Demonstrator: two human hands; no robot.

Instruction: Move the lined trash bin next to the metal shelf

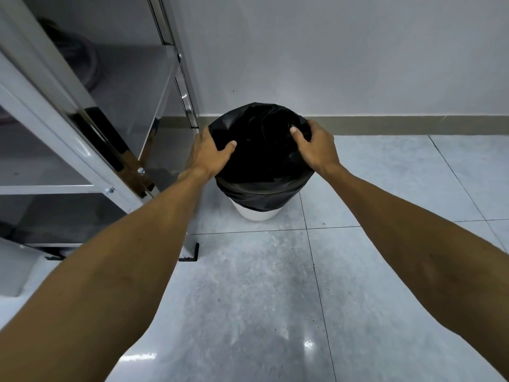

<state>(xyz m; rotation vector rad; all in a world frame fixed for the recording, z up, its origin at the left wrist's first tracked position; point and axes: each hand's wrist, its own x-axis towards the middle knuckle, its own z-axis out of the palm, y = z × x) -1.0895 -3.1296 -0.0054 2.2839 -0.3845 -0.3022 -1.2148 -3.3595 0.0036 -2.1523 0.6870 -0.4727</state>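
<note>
A white trash bin lined with a black bag stands on the tiled floor near the wall, just right of the metal shelf. My left hand grips the bin's left rim, thumb inside over the liner. On the right rim sits my right hand, fingers wrapped outside and thumb hooked inside. The bin's lower white part shows below the bag's folded edge.
The shelf's front leg ends in a black foot on the floor. A grey wall with a tan baseboard runs behind the bin. Dark round items rest on an upper shelf. Pale floor tiles spread to the right and front.
</note>
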